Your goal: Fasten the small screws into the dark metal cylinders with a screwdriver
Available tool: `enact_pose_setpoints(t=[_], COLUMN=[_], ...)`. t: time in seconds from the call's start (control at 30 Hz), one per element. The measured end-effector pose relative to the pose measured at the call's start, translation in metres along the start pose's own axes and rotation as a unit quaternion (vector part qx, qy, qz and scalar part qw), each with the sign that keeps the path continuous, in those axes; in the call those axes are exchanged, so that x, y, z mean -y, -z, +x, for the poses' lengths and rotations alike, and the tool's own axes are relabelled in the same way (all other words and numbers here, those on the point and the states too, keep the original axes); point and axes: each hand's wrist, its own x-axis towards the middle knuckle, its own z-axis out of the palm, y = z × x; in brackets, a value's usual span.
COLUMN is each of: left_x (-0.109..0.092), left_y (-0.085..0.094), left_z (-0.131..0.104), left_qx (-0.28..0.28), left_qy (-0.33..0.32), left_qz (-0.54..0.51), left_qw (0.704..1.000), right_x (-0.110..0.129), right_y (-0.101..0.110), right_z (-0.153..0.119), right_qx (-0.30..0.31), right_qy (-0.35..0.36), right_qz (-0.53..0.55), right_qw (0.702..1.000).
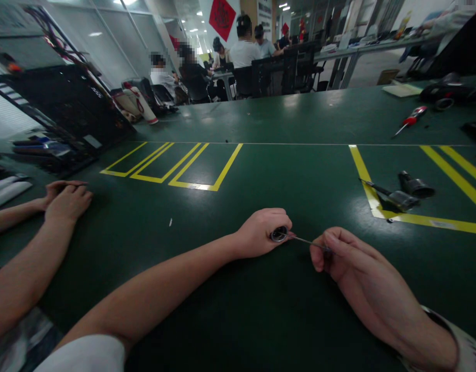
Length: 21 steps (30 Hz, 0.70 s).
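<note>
Green tabletop. Left hand is clamped round a hollow cylinder, open end showing; right hand pinches a thin rod, its far end at that opening (depth: cannot tell). Step in hand looks like fine work at the mouth; any further move calls for a firm left grip and careful alignment. Dark metal parts lie by yellow tape, screwdriver beyond.

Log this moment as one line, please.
left hand: grips metal tube | right hand: pinches thin rod, tip at tube's opening | table: red screwdriver, yellow tape
</note>
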Motion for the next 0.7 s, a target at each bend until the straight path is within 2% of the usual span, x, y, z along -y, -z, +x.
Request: enact_pose_setpoints(t=[0.27,0.7], left_x=[-0.0018,-0.0061], left_y=[0.0017,0.0042], left_z=[-0.0012,-0.0006], left_qx=[0.036,0.07], left_qy=[-0.025,-0.013], left_qz=[0.061,0.12], left_qw=[0.997,0.99], right_x=[0.0015,0.0093], right_y=[-0.0018,0.007], right_z=[-0.0028,0.0052], right_qx=[-0.006,-0.005], right_qy=[0.023,0.017], right_qz=[-0.069,-0.051], right_qw=[0.997,0.999])
